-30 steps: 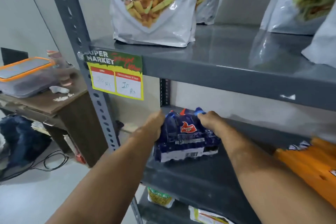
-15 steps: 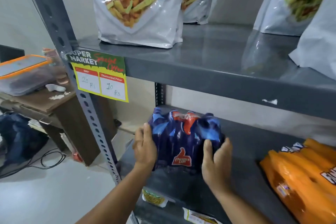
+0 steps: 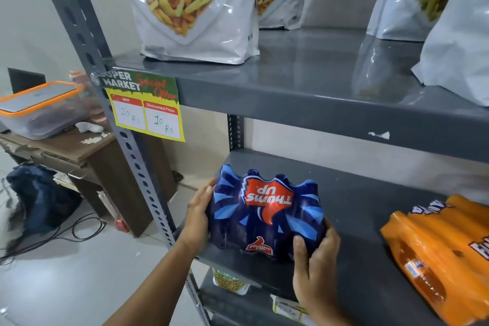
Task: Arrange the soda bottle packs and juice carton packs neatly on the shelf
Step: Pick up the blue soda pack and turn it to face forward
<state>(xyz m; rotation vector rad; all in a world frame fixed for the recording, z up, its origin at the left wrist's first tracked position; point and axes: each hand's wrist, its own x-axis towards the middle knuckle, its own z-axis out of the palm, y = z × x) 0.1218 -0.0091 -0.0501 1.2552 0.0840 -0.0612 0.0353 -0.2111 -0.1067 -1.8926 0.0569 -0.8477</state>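
Observation:
A dark blue shrink-wrapped soda bottle pack (image 3: 266, 213) with a red logo printed upside down lies at the left front of the grey middle shelf (image 3: 365, 204). My left hand (image 3: 197, 217) grips its left side. My right hand (image 3: 316, 264) holds its front right corner, thumb on the wrap. An orange soda bottle pack (image 3: 444, 249) lies on the same shelf at the far right, partly cut off by the frame edge.
The upper shelf (image 3: 304, 87) carries several large snack bags (image 3: 190, 8). A price tag sign (image 3: 144, 106) hangs on the perforated upright (image 3: 132, 151). Smaller packets (image 3: 230, 279) lie on the shelf below. A wooden table (image 3: 68, 148) with a plastic box stands left.
The blue pack has been turned from lying barcode-forward to its printed face toward me and drawn nearer the shelf's front edge. Both hands shifted from its far side to its sides.

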